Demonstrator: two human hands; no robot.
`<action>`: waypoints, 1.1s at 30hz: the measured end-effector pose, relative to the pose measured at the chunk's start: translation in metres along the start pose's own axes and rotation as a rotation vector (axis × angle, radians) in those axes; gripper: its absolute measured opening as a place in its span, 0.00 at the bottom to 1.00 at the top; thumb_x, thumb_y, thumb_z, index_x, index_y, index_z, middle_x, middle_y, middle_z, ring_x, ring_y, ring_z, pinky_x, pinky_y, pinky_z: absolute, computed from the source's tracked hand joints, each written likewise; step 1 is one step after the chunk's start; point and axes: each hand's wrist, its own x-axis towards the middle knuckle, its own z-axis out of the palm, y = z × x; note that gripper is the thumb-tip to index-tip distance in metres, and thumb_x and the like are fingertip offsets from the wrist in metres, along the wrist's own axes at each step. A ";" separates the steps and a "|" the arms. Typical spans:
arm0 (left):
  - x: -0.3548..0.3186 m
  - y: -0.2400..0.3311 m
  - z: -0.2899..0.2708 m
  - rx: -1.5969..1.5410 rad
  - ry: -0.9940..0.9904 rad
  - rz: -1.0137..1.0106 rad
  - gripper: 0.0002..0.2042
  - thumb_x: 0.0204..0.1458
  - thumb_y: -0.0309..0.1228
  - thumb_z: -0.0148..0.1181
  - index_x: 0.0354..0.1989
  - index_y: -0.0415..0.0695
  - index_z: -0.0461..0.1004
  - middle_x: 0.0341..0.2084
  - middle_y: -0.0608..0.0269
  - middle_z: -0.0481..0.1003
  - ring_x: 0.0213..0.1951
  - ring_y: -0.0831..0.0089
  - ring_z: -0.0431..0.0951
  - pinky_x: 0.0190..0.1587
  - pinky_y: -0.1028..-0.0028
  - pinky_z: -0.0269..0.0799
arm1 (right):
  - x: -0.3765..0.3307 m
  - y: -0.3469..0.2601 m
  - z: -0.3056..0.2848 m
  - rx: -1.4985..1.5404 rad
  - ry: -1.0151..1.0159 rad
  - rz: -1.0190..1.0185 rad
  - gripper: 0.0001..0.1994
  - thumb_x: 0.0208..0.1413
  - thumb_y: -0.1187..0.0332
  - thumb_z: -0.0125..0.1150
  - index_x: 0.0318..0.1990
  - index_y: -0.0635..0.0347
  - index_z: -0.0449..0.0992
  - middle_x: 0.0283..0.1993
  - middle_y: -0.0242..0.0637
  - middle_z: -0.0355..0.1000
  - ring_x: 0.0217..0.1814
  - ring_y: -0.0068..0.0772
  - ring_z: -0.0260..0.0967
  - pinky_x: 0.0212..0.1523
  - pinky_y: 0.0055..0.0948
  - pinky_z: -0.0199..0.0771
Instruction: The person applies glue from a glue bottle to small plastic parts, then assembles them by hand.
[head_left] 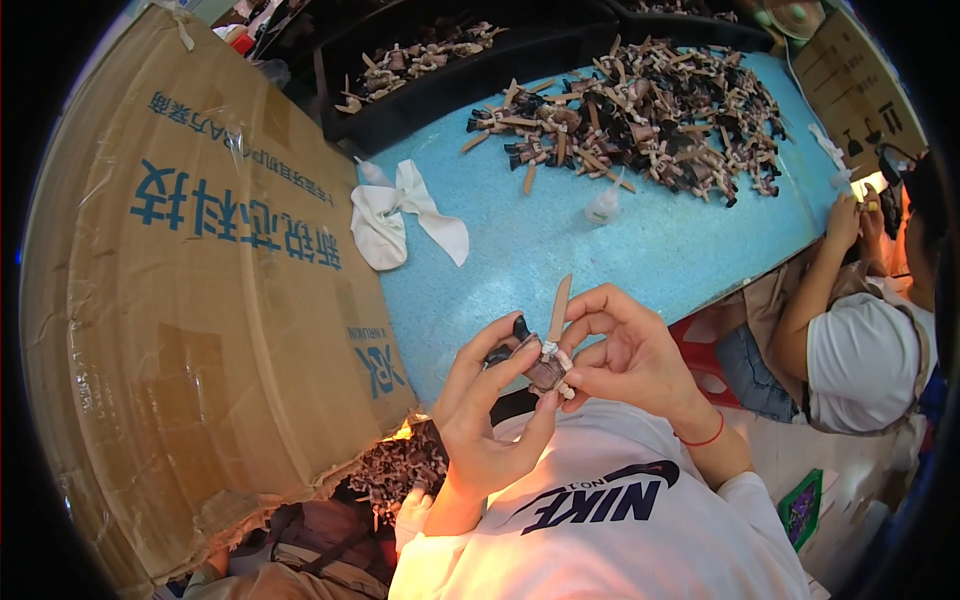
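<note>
Between my two hands, close to my chest, is a small toy figure (545, 372) with a brown body, black boots and pale arms. A tan blade-shaped piece (560, 308) sticks up from it. My left hand (480, 410) pinches the body and boots between thumb and fingers. My right hand (630, 355) has its thumb and fingertips closed on the pale arm end, beside the blade. The fingers partly cover the figure, so I cannot tell how the blade is joined. A red string circles my right wrist.
On the blue table (500, 270) lie a heap of similar figures (650, 110), a small dropper bottle (604, 205) and a white cloth (405, 215). Black trays (350, 120) stand behind. A large cardboard box (200, 280) rises at left; a co-worker (860, 340) sits at right.
</note>
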 end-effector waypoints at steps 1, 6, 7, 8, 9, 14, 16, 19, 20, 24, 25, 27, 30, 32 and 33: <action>0.001 0.001 0.000 0.021 -0.011 0.010 0.21 0.34 0.17 0.62 0.42 0.35 0.72 0.46 0.43 0.68 0.42 0.58 0.74 0.42 0.69 0.72 | -0.001 -0.001 0.000 0.008 -0.007 -0.005 0.22 0.48 0.84 0.54 0.51 0.66 0.56 0.38 0.43 0.67 0.37 0.34 0.74 0.34 0.23 0.79; 0.005 0.006 -0.002 0.052 -0.053 0.053 0.21 0.34 0.18 0.62 0.43 0.35 0.71 0.46 0.43 0.68 0.41 0.58 0.75 0.41 0.69 0.72 | -0.003 -0.005 -0.002 0.023 -0.003 -0.004 0.25 0.46 0.85 0.55 0.53 0.67 0.55 0.38 0.44 0.67 0.36 0.34 0.74 0.34 0.25 0.80; 0.005 0.007 -0.002 0.069 -0.062 0.062 0.21 0.34 0.18 0.62 0.42 0.35 0.71 0.46 0.43 0.68 0.41 0.58 0.75 0.41 0.69 0.72 | -0.004 -0.006 -0.002 0.035 0.006 0.003 0.27 0.45 0.86 0.56 0.53 0.68 0.55 0.38 0.45 0.67 0.36 0.34 0.74 0.33 0.27 0.81; 0.006 0.008 -0.001 0.069 -0.065 0.061 0.21 0.34 0.18 0.62 0.42 0.35 0.71 0.46 0.43 0.68 0.41 0.58 0.75 0.41 0.69 0.72 | -0.004 -0.006 -0.003 0.038 0.008 0.002 0.27 0.45 0.86 0.56 0.53 0.68 0.55 0.38 0.45 0.67 0.36 0.34 0.74 0.33 0.27 0.81; 0.007 0.009 0.000 0.075 -0.072 0.070 0.21 0.34 0.18 0.62 0.42 0.35 0.71 0.46 0.43 0.68 0.41 0.58 0.75 0.41 0.69 0.72 | -0.004 -0.007 -0.004 0.052 0.011 0.002 0.27 0.44 0.86 0.57 0.54 0.68 0.55 0.38 0.44 0.67 0.35 0.33 0.74 0.33 0.27 0.81; 0.007 0.012 0.005 0.050 -0.066 0.078 0.20 0.33 0.19 0.62 0.41 0.34 0.71 0.45 0.42 0.68 0.40 0.58 0.75 0.41 0.69 0.73 | -0.005 -0.015 0.000 0.014 -0.009 -0.023 0.29 0.42 0.87 0.57 0.55 0.68 0.54 0.36 0.41 0.67 0.34 0.31 0.73 0.33 0.26 0.80; 0.005 0.013 0.008 0.010 -0.029 0.018 0.20 0.32 0.19 0.62 0.40 0.34 0.72 0.45 0.42 0.68 0.41 0.58 0.75 0.41 0.70 0.73 | -0.006 -0.019 0.004 -0.028 0.019 -0.016 0.30 0.42 0.87 0.57 0.55 0.68 0.54 0.34 0.40 0.67 0.34 0.30 0.73 0.33 0.25 0.80; 0.006 0.011 0.009 -0.009 -0.044 0.001 0.21 0.32 0.19 0.62 0.41 0.34 0.71 0.45 0.41 0.68 0.41 0.58 0.75 0.41 0.69 0.73 | -0.005 -0.018 0.005 0.004 0.056 -0.004 0.30 0.41 0.87 0.56 0.55 0.68 0.54 0.34 0.39 0.66 0.34 0.31 0.73 0.35 0.25 0.80; 0.006 0.009 0.010 -0.010 -0.046 0.001 0.21 0.32 0.19 0.62 0.41 0.34 0.71 0.45 0.41 0.68 0.41 0.58 0.75 0.41 0.69 0.73 | -0.005 -0.016 0.005 0.005 0.057 -0.005 0.30 0.41 0.87 0.56 0.55 0.68 0.54 0.34 0.39 0.66 0.34 0.31 0.73 0.35 0.25 0.80; 0.007 0.006 0.011 -0.014 -0.066 -0.006 0.20 0.35 0.19 0.61 0.42 0.33 0.70 0.47 0.41 0.65 0.42 0.59 0.75 0.42 0.71 0.75 | -0.002 -0.012 0.002 0.001 0.043 -0.017 0.29 0.44 0.86 0.54 0.55 0.66 0.53 0.34 0.38 0.65 0.35 0.31 0.73 0.36 0.26 0.80; 0.008 0.006 0.011 -0.018 -0.078 -0.023 0.19 0.36 0.18 0.60 0.42 0.32 0.70 0.48 0.41 0.65 0.43 0.60 0.74 0.43 0.71 0.76 | -0.002 -0.011 0.001 -0.023 0.029 -0.019 0.28 0.46 0.86 0.53 0.56 0.64 0.52 0.33 0.37 0.64 0.35 0.31 0.73 0.37 0.26 0.79; 0.010 0.003 0.012 -0.054 -0.093 -0.051 0.19 0.38 0.17 0.58 0.43 0.32 0.69 0.48 0.43 0.64 0.45 0.60 0.73 0.43 0.71 0.76 | 0.000 -0.009 0.001 -0.018 0.053 -0.038 0.28 0.47 0.84 0.53 0.56 0.64 0.52 0.33 0.37 0.64 0.34 0.31 0.73 0.35 0.25 0.79; 0.011 -0.008 0.016 -0.248 -0.081 -0.128 0.20 0.40 0.16 0.55 0.46 0.31 0.68 0.49 0.46 0.64 0.47 0.60 0.72 0.43 0.71 0.77 | 0.001 -0.014 0.001 -0.010 0.081 -0.004 0.27 0.49 0.81 0.54 0.57 0.64 0.53 0.34 0.36 0.64 0.34 0.30 0.73 0.31 0.23 0.79; 0.008 -0.020 0.020 -0.539 -0.050 -0.207 0.20 0.45 0.17 0.52 0.50 0.29 0.65 0.50 0.47 0.63 0.48 0.59 0.71 0.42 0.67 0.77 | -0.001 -0.014 -0.003 -0.008 0.090 0.045 0.26 0.50 0.80 0.55 0.57 0.64 0.54 0.34 0.36 0.64 0.34 0.28 0.73 0.29 0.22 0.78; 0.008 -0.018 0.021 -0.538 -0.051 -0.203 0.20 0.45 0.17 0.52 0.50 0.29 0.65 0.50 0.47 0.63 0.48 0.59 0.71 0.42 0.67 0.77 | -0.003 -0.010 -0.009 -0.053 0.108 0.008 0.25 0.50 0.78 0.57 0.56 0.65 0.57 0.34 0.35 0.64 0.33 0.25 0.72 0.28 0.20 0.77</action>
